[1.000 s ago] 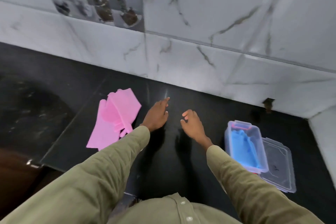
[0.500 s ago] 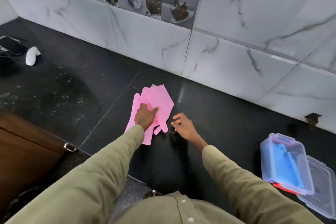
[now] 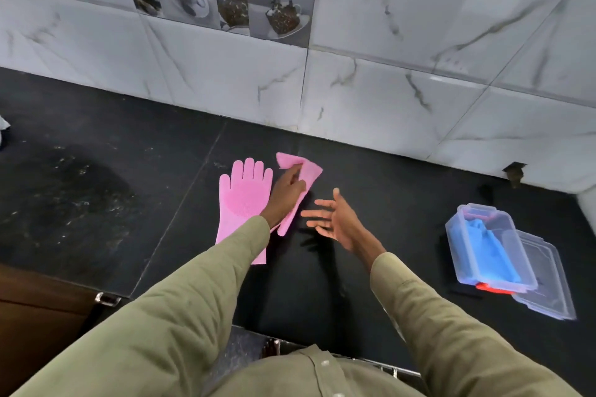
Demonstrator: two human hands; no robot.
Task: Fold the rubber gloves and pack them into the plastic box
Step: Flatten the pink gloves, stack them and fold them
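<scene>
One pink rubber glove (image 3: 243, 203) lies flat on the black counter, fingers pointing at the wall. My left hand (image 3: 288, 192) grips a second pink glove (image 3: 308, 169) by its cuff and holds it to the right of the flat one, its fingers hanging down. My right hand (image 3: 332, 219) hovers just right of that glove, palm up, fingers spread, holding nothing. At the right stands a clear plastic box (image 3: 490, 248) with blue gloves (image 3: 488, 245) inside it.
The box's clear lid (image 3: 548, 287) lies against the box's right side. A marble-tiled wall (image 3: 354, 90) runs behind the counter. The counter's front edge and a brown cabinet (image 3: 35, 309) are at the lower left.
My left hand went from bare counter onto the pink gloves, took hold of the top one and pulled it off to the right, uncovering the lower glove. My right hand opened, palm up.
</scene>
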